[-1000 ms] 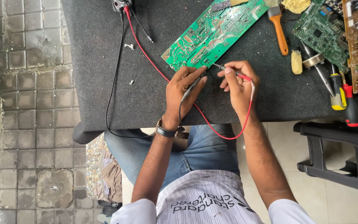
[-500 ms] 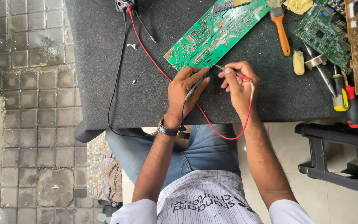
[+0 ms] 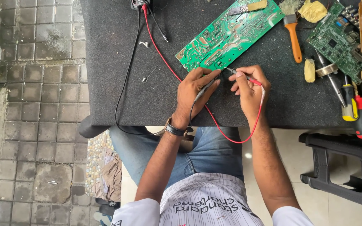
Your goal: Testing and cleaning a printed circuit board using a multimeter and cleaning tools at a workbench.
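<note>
Your right hand (image 3: 250,90) has its fingers (image 3: 240,76) pinched together on the red probe (image 3: 239,74), metal tip pointing at the near edge of the long green circuit board (image 3: 228,35). Your left hand (image 3: 193,92) has its fingers (image 3: 213,82) closed on the black probe (image 3: 204,88), its tip aimed at that same edge, just beside the red one.

Biggest risk I'd say: the two tips sit really close, so a tiny slip could bridge neighbouring solder points or touch each other and give a junk reading. The board also looks like it's just lying loose on the tabletop (image 3: 105,83), so pressing on its edge could make it skate away from your fingers. And the red lead (image 3: 231,136) droops off the tabletop edge below your wrists toward your lap, so a knee bump could tug the probe off its spot.

Hard to see: whether either tip actually touches the board, your fingers cover that. The meter (image 3: 139,3) far beyond your left fingers is cut off at the top. Off past your right fingers, the orange-handled brush (image 3: 293,35) and screwdrivers (image 3: 355,109) are clear, the smaller boards (image 3: 336,39) run out of view.
</note>
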